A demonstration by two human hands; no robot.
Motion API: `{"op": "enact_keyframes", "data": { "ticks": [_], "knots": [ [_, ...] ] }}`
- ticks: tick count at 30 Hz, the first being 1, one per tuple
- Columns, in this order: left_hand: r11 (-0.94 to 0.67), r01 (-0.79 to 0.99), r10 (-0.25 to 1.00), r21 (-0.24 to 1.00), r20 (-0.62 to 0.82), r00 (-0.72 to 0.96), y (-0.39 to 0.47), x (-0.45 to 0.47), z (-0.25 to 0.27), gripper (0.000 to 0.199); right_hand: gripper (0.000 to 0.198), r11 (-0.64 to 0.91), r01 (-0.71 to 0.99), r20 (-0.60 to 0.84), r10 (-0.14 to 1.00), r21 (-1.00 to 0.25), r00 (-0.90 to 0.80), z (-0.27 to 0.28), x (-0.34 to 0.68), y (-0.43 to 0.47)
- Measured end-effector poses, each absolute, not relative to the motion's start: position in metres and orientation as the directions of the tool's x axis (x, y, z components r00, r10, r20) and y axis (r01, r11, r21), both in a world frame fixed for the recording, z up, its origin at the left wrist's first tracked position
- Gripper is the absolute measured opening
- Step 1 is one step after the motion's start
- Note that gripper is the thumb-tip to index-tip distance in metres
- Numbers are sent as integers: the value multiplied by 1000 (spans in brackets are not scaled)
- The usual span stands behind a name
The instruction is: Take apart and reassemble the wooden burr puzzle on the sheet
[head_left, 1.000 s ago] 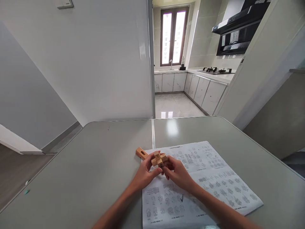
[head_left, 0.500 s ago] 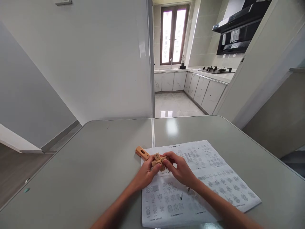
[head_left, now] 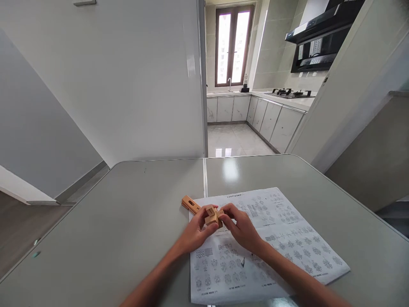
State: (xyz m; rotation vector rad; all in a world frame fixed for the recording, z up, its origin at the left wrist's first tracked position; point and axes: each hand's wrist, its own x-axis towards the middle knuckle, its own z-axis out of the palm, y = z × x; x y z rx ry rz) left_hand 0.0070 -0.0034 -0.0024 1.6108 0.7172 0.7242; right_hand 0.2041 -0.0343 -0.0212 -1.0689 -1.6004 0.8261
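A small wooden burr puzzle (head_left: 211, 219) of interlocking light-wood blocks is held between both hands above the paper. My left hand (head_left: 195, 233) grips its left side, thumb in front and fingers behind. On the right side, my right hand (head_left: 240, 226) pinches it between thumb and forefinger. The fingers hide parts of the blocks. Beyond my left hand lies a flat wooden box lid or case (head_left: 191, 204) with a dark slot, overlapping the paper's upper left corner. Under the hands spreads a printed instruction sheet (head_left: 297, 230) covered in small diagrams.
The grey-green table (head_left: 134, 221) has a seam running down its middle. A small green bit (head_left: 36, 254) lies near its left edge. Past the far edge stand a white wall panel (head_left: 153, 85) and an opening into a kitchen with a stove (head_left: 289, 93).
The puzzle has turned slightly in my fingers, so its blocks face a different way. Both hands keep nearly the same place; the sheet and the slotted wooden piece have not moved.
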Motion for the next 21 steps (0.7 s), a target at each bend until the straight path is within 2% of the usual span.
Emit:
{"op": "enact_keyframes", "data": {
  "ticks": [5,14,21],
  "knots": [
    [-217,46,811,975,153,564,-4,7,-3,63,33,343,198,334,939,-918,-76,-23,203,-33],
    [-184,-94,782,978,204,589,6,4,-5,69,22,381,168,364,923,-909,-122,-18,203,-34],
    [-210,-46,817,977,201,540,9,1,-4,67,22,347,81,340,936,-934,-89,-15,205,-32]
  ]
}}
